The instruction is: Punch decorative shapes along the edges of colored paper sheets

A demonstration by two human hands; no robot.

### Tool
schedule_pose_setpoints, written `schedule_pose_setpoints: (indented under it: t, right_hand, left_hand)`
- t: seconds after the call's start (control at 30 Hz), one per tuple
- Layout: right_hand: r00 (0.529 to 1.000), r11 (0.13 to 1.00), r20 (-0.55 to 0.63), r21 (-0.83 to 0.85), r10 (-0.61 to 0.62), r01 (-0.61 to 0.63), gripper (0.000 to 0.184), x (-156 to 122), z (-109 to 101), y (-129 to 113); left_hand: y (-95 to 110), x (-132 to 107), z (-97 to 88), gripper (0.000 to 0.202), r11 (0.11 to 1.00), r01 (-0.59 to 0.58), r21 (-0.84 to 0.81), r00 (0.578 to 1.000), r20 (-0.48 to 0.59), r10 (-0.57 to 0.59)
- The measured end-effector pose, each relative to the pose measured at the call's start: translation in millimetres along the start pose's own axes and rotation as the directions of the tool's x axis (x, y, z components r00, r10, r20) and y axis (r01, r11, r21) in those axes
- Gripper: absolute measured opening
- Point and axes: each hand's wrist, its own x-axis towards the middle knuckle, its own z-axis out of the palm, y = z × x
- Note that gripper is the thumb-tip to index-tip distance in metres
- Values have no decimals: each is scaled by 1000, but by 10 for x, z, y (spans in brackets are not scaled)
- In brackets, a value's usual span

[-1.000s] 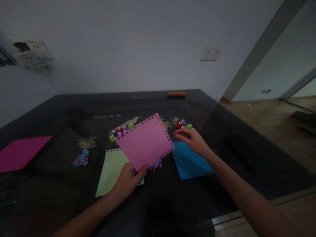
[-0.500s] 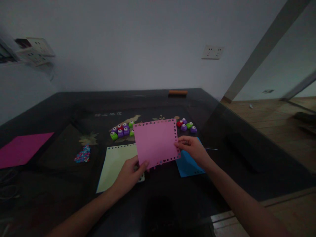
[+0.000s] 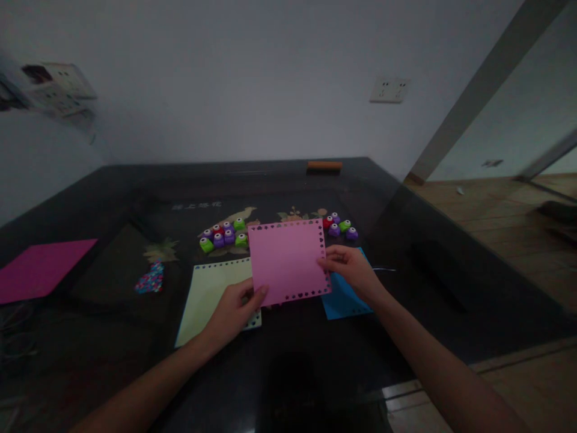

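Note:
A pink sheet of paper (image 3: 288, 261) is held up above the dark table, with small shapes punched along its top, right and bottom edges. My left hand (image 3: 237, 310) pinches its lower left corner, thumb on the front. At the right edge, my right hand (image 3: 349, 267) grips it between thumb and fingers. Below and left lies a pale green sheet (image 3: 211, 294) with a punched border, partly covered by my left hand. A blue sheet (image 3: 345, 297) lies under my right hand, also with punched holes at its lower edge.
Small craft punches in green, purple and red stand in a left group (image 3: 224, 236) and a right group (image 3: 340, 225). A heap of coloured bits (image 3: 151, 278) and a magenta sheet (image 3: 42, 270) lie at left. An orange-brown bar (image 3: 324, 165) sits at the table's back edge.
The pink sheet has turned slightly and sits more level, its left side shifted a little right. Both hands keep their hold on it. The camera view has moved slightly.

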Motion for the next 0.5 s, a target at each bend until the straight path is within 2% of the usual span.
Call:
schedule_pose_setpoints:
  t: [0.17,0.27,0.37,0.5]
  right_hand:
    - [1000,1000,-22,28,-7,8,18,-5,-17,-17]
    - [998,999,-67,46,-8,11,24,-2,-33,-29]
    - [996,999,-90,49,-7,12,32,-7,-63,-63]
    - [996,998,-83,55,-17,22,37,-51,-156,-147]
  left_hand:
    - [-1,-6,-16,38,999,-46,5,999,-25,46]
    - [-12,-17,-7,44,992,-81,96,996,-28,84]
    - [-31,-31,6,45,947,-197,255,980,34,194]
    - [-33,-51,18,48,823,-387,416,921,134,366]
